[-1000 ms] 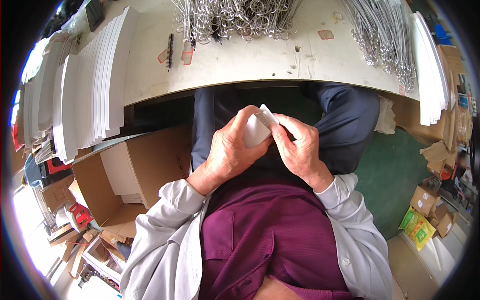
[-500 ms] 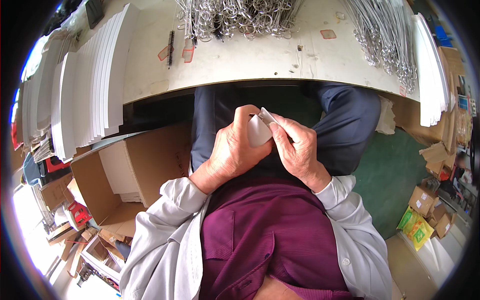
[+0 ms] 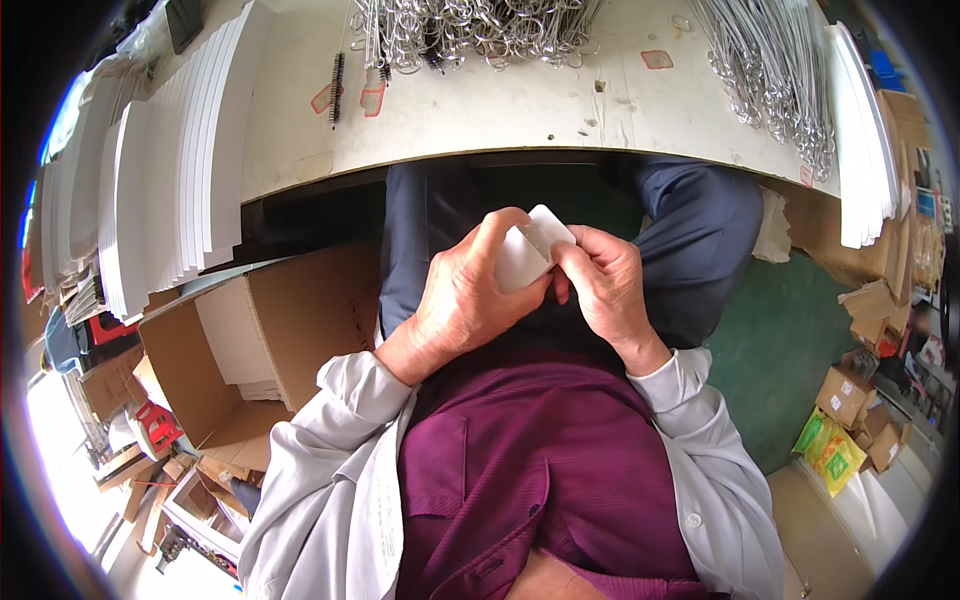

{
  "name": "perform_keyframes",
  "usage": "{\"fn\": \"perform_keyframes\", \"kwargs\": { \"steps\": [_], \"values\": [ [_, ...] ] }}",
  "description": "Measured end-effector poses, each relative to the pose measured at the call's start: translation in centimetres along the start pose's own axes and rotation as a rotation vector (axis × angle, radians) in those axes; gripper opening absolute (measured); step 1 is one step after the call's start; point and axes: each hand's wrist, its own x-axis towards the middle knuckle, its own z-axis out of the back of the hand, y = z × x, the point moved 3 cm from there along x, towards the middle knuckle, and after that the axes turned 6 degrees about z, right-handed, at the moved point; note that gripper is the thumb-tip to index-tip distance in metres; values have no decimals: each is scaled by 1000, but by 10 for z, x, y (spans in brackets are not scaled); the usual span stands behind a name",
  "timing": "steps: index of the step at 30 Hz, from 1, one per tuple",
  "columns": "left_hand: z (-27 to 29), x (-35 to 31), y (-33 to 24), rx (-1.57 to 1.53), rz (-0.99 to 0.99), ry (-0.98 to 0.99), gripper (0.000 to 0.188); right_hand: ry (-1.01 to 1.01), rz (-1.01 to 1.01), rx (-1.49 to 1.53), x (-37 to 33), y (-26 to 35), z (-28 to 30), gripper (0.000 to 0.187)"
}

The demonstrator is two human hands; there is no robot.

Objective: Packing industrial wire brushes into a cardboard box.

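A white cardboard box (image 3: 518, 264) is held over my lap, its narrow end facing up. My left hand (image 3: 458, 292) is wrapped around its side, thumb near the top edge. A rounded white end flap (image 3: 551, 229) stands out from the box, away from me. Against the near side of that flap, the fingers and thumb of my right hand (image 3: 606, 288) are pinched together. The rest of the box is hidden beneath my hands.
Ahead is a white worktable (image 3: 480, 115) with looped metal wire pieces (image 3: 480, 30), more wire pieces (image 3: 768, 75) and a black-bristled brush (image 3: 336, 92). Flat white cartons (image 3: 190, 150) stand at left, others (image 3: 862, 140) at right. A cardboard box (image 3: 290, 340) sits beside my left leg.
The end flap has swung outward and now shows its broad face. My right hand has shifted slightly right and down along it, while my left hand keeps its grip.
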Motion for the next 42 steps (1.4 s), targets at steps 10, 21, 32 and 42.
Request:
{"fn": "perform_keyframes", "kwargs": {
  "steps": [10,21,32,42],
  "values": [
    [-1,-4,7,50,12,20,53,100,144,-390,2,11,-7,19],
    [-1,-5,7,136,85,-29,65,-5,176,-238,2,11,-22,18],
    [-7,-6,7,177,-29,-109,55,-42,111,-143,8,0,-20,13],
    [-9,-10,11,212,-24,-62,42,-51,-113,42,12,-4,-9,13]
  ]
}}
